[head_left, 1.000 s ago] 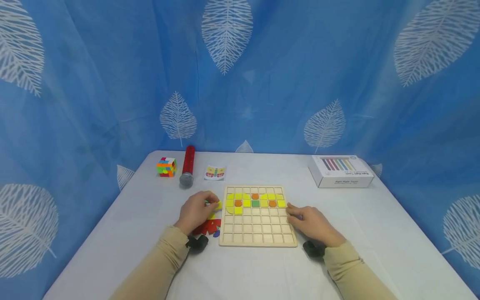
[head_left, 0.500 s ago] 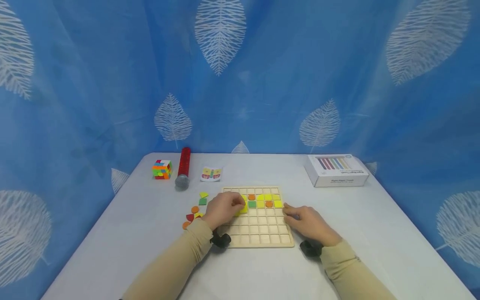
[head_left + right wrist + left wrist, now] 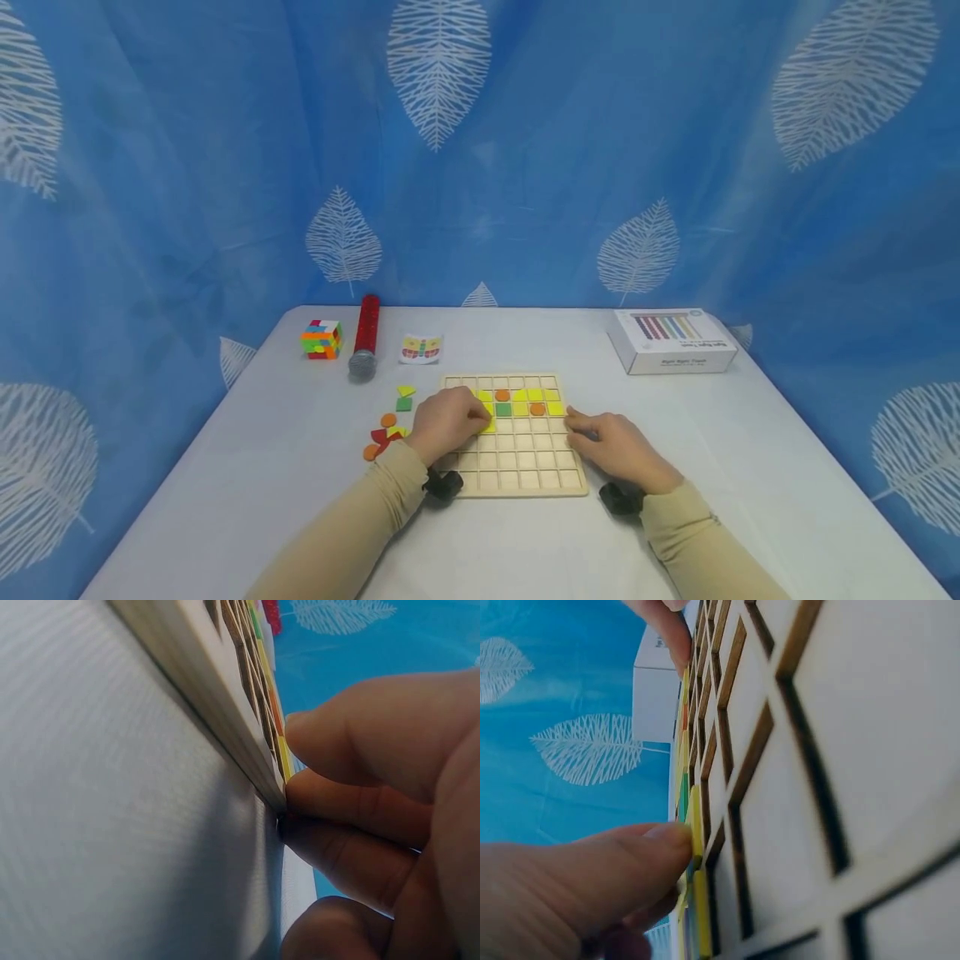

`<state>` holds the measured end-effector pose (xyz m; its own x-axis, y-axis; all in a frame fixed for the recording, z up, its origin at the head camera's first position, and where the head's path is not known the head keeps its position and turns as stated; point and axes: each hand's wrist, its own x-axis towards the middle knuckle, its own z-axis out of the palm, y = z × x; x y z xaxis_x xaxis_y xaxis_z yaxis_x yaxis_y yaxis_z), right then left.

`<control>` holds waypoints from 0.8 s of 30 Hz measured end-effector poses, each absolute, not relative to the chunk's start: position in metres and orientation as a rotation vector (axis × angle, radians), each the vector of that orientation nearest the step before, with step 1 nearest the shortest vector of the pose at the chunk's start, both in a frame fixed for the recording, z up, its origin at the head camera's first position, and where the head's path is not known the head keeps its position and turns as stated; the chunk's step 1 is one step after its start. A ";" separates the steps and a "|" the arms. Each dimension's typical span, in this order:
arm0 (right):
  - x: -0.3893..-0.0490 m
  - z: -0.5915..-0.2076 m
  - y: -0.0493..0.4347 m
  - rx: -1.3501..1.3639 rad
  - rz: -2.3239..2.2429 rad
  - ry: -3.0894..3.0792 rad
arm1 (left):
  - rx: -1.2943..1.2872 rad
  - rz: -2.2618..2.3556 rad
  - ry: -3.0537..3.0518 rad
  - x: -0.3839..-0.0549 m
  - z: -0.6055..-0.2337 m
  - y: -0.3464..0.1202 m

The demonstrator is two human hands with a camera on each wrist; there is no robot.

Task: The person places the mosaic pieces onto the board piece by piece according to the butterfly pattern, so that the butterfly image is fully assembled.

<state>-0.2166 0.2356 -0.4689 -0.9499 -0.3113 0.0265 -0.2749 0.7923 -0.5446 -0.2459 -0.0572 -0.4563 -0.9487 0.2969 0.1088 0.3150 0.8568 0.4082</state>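
Observation:
My left hand [image 3: 444, 423] reaches over the left part of a wooden grid board [image 3: 517, 492]. In the left wrist view, its thumb and fingers pinch a thin yellow tile [image 3: 696, 821] at the grid, next to another yellow tile [image 3: 702, 915]. My right hand [image 3: 621, 448] holds the board's right edge. From the right wrist, its thumb [image 3: 322, 746] shows over the board's top and the fingers against the side. Yellow tiles, orange discs [image 3: 537, 409] and a green square [image 3: 503, 409] fill cells in the upper rows; the left hand covers some.
Loose pieces, including orange discs [image 3: 388, 420], a green square [image 3: 404, 404] and red pieces [image 3: 378, 436], lie left of the board. Behind are a pattern card [image 3: 422, 349], a red microphone [image 3: 366, 337], a puzzle cube [image 3: 322, 340] and, at right, a white box [image 3: 671, 342].
My left hand has gone from the loose pieces rightward onto the board with a yellow tile, then shifted slightly nearer the cells. The right hand stays at the board's edge.

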 end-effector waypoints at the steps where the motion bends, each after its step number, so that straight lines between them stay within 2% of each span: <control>1: -0.216 -0.469 0.236 -0.464 -0.869 2.912 | -0.495 -0.676 -2.977 -0.245 -0.457 -0.058; 5: -0.216 -0.468 0.236 -0.448 -0.864 2.906 | -0.373 -0.785 -2.953 -0.246 -0.452 -0.076; 10: -0.216 -0.467 0.235 -0.454 -0.864 2.900 | 0.085 -0.835 -2.953 -0.252 -0.445 -0.119; 13: -0.216 -0.468 0.237 -0.440 -0.841 2.916 | 0.268 -0.872 -2.970 -0.256 -0.447 -0.139; 24: -0.215 -0.467 0.235 -0.458 -0.870 2.903 | 0.363 -0.980 -3.003 -0.262 -0.463 -0.158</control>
<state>-0.2154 0.2354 -0.4668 -0.9525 -0.3044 0.0129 -0.2613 0.7943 -0.5484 -0.2617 -0.1585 -0.4634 -0.9732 -0.2038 -0.1061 -0.2272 0.7839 0.5779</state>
